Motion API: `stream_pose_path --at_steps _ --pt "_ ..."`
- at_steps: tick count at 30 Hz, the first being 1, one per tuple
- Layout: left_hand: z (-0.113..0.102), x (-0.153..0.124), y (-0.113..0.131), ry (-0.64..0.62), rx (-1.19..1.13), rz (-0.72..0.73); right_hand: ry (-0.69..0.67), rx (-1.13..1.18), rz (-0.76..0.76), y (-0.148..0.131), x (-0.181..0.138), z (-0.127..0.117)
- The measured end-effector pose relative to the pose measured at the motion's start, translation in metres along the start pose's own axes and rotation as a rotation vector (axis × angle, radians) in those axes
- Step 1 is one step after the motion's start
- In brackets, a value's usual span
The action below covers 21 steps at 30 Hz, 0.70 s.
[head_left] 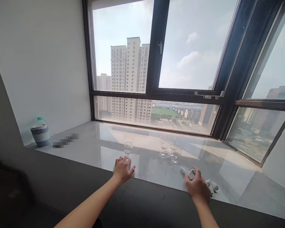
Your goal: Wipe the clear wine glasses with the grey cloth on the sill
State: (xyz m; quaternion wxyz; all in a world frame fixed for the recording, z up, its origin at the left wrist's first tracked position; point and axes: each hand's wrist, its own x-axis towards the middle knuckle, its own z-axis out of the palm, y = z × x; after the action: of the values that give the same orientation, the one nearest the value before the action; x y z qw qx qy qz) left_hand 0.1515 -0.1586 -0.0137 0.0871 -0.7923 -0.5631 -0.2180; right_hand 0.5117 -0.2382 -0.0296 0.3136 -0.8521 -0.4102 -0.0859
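My left hand (pixel 122 170) rests on the glossy marble window sill (pixel 97 142), its fingers closed around the foot of a clear wine glass (pixel 128 148) that stands upright. My right hand (pixel 197 187) lies further right, gripping a crumpled grey-white cloth (pixel 210 185) on the sill. Three more clear wine glasses (pixel 170 150) stand close together just beyond the cloth, between my two hands and the window.
A blue-grey striped container (pixel 40 134) with a green-capped bottle behind it stands in the far left corner. A blurred dark object (pixel 65 140) lies beside it. Large dark-framed windows (pixel 154 63) back the sill. A dark ledge (pixel 73 183) runs along its near edge.
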Motion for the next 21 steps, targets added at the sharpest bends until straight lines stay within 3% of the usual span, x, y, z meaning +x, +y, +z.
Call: stream_pose_path --at_steps 10,21 --pt "-0.0024 -0.0041 0.0027 0.114 0.078 0.035 0.043 0.008 0.006 0.0044 0.0023 0.0080" --pt "-0.0045 -0.0048 0.0032 0.118 0.034 0.047 0.131 0.004 0.005 0.0009 -0.0046 0.0056"
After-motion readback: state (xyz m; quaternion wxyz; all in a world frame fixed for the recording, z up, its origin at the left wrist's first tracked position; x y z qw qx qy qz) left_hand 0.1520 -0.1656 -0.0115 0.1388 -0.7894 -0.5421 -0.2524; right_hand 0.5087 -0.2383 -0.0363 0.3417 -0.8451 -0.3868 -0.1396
